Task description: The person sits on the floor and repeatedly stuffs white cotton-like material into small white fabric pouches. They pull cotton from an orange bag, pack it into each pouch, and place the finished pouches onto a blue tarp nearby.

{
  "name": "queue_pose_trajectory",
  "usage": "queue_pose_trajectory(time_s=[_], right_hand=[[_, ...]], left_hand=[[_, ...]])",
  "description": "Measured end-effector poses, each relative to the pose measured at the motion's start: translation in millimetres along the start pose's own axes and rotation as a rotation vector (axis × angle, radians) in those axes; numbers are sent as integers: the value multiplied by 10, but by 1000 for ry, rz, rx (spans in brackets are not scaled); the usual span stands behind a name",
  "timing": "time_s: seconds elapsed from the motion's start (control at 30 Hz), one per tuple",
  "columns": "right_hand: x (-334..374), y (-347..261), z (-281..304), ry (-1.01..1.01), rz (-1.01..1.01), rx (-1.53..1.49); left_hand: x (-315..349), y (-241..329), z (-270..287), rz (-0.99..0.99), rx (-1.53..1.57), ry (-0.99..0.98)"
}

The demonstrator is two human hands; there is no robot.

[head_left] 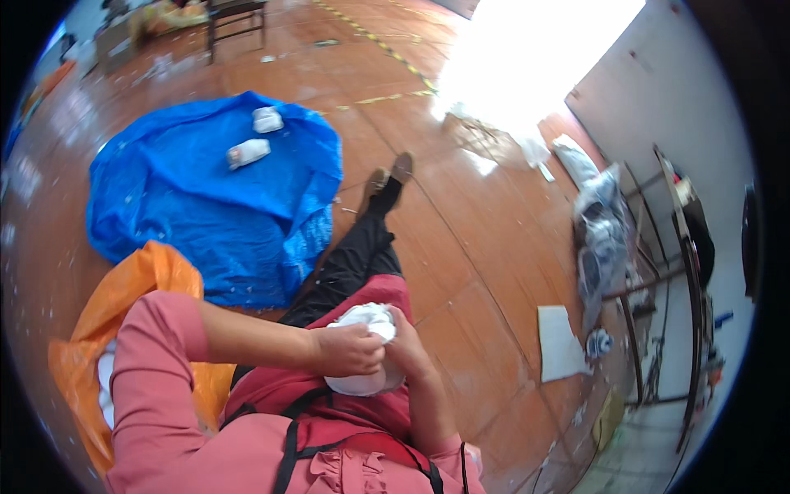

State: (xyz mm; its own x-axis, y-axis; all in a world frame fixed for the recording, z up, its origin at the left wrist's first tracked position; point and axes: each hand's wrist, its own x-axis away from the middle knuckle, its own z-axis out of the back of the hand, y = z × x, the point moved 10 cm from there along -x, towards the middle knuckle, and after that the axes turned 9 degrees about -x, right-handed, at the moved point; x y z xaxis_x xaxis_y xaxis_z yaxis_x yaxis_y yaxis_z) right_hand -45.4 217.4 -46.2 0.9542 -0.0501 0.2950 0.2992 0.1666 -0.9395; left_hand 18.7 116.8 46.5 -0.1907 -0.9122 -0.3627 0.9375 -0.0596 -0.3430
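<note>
**Both hands on the white bundle**

I've got my left hand (pixel 350 350) and right hand (pixel 407 346) clamped around a white bundle (pixel 366 350) over my lap, seemingly mid-wrap. Next I'd need a tighter pinch. Orange bag (pixel 144 288) sits left, blue tarp (pixel 206 198) ahead.

Workshop or storeroom floor, by the look. Red tiles (pixel 485 247) are showing yellow hazard striping (pixel 387 49); a blue tarp (pixel 206 198) is lying spread out, and a cluttered metal rack (pixel 658 272) is standing along the wall (pixel 658 90).
</note>
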Motion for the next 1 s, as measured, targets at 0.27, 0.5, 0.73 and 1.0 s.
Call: queue_pose_trajectory(time_s=[0.27,0.5,0.73,1.0], right_hand=[[-3,56,-164,-7,86,259],[67,118,-257,-42,70,249],[99,80,-297,-100,109,173],[80,37,-297,-56,158,201]], left_hand=[[192,-299,-175,151,-8,-266],[218,-222,-239,173,66,-373],[263,-166,-445,123,263,-515],[452,-202,-731,322,318,-694]])
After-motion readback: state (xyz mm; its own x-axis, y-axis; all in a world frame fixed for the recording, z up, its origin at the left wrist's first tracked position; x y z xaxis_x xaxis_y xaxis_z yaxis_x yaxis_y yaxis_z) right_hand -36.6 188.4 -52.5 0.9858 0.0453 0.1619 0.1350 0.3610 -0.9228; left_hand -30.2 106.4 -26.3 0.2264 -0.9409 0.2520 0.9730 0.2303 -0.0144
